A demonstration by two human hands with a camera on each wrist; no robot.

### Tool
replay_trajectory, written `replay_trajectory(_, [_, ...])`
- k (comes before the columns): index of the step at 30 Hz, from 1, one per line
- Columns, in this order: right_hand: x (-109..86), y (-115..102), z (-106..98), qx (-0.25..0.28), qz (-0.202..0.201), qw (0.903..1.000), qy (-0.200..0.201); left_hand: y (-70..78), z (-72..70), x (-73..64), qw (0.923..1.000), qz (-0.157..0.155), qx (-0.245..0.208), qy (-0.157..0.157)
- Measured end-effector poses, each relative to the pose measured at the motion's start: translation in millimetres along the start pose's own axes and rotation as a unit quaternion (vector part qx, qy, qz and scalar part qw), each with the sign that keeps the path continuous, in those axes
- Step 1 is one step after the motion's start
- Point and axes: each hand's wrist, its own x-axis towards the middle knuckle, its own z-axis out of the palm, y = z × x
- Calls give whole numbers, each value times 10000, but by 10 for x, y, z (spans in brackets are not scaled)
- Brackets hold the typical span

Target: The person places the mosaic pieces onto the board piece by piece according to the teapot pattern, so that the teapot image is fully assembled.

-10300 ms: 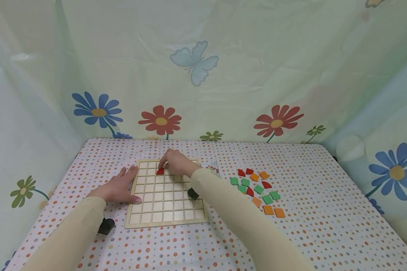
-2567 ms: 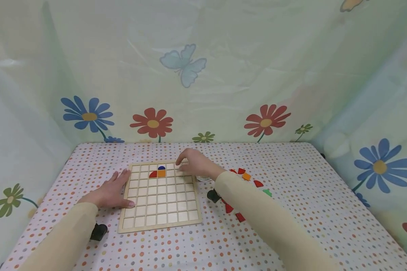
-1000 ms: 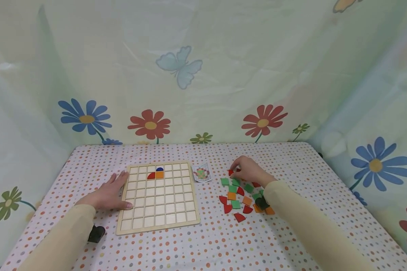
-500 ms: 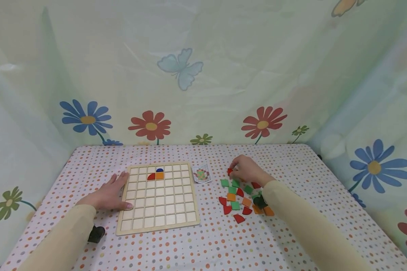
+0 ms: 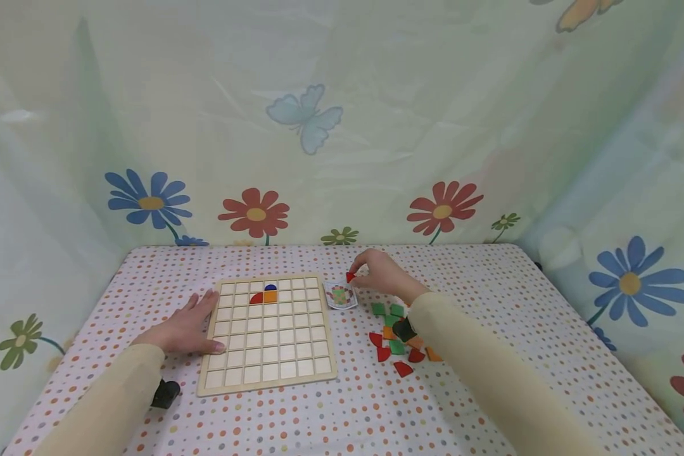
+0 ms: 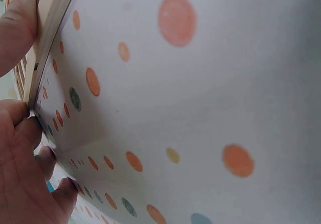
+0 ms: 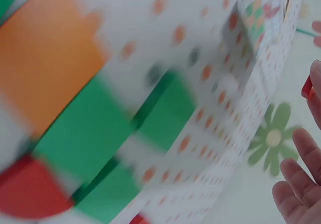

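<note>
There was the right hand (image 5: 379, 273), thumb and finger pinching a red piece (image 5: 350, 277) beside the far corner of the pattern card (image 5: 340, 296), its height above the tabletop (image 5: 342, 411) hard to judge! The left hand (image 5: 188, 326), well apart, lay spread on the left edge of the gridded board (image 5: 270, 354). In it sat a red quarter-round (image 5: 256, 298), an orange square (image 5: 270, 296), a blue half-round (image 5: 270, 287). Loose pieces (image 5: 397, 347) lay right of the board.
</note>
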Motion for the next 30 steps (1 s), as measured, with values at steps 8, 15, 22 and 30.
replay_trajectory(8, [121,-276,140,167,-320,9992,-169,20,2,20,10000,15,-17,4])
replay_trajectory(15, [254,-473,294,237,-455,9983,-260,25,-7,16,10000,-1,-26,46])
replay_trajectory(22, [327,-641,455,292,-475,9978,-348,24,7,2,9999,-55,-78,48])
replay_trajectory(30, [363,-775,588,655,-363,9963,-419,23,31,-3,9999,-93,0,73])
